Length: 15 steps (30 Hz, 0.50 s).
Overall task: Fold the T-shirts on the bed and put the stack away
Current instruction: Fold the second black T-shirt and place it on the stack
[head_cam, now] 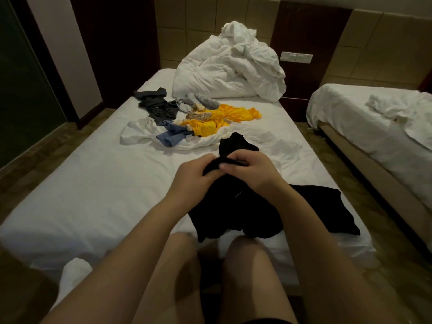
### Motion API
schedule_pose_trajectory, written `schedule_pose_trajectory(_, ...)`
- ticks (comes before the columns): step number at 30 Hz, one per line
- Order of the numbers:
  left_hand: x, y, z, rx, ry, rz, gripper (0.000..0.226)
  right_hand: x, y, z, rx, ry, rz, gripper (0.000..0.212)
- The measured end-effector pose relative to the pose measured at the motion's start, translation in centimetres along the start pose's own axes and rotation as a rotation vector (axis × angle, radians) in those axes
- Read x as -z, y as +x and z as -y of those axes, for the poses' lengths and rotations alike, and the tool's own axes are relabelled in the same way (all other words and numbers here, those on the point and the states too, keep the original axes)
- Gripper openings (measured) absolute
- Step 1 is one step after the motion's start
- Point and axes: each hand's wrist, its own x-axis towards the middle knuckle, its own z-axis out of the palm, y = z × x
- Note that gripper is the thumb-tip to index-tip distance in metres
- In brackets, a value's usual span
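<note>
A black shirt (268, 206) is gripped by curled fingers of the left hand (194, 176) and right hand (252, 167) above the bed (93, 183).

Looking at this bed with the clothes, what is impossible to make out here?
Head view only:
black T-shirt: upper part bunched inside the left hand and right hand; front or back unclear.
clothes pile: garments overlap, count unclear.
second bed: cut off by the right edge.
</note>
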Motion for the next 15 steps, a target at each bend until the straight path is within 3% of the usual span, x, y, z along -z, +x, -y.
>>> schedule_pose_trajectory(2, 0.1, -0.3, 0.5, 0.007, -0.061, -0.028, 0.019, 0.2, -0.8, -1.7, -0.047, 0.108, 0.067, 0.008)
schedule_pose_trajectory(6, 0.8, -0.3, 0.2, 0.001, -0.099, -0.14, 0.009, -1.0, -2.4, -6.3, -0.155, 0.098, 0.205, 0.009)
schedule_pose_trajectory(10, 1.5, 0.5, 0.1, 0.048, -0.092, -0.166, 0.027, -3.6, -3.1, -9.3, -0.239, 0.208, 0.105, 0.006)
schedule_pose_trajectory(15, 2.9, 1.8, 2.1, 0.159, -0.006, -0.187, 0.015, -3.5, -3.2, -10.0, -0.217, 0.209, -0.116, 0.023)
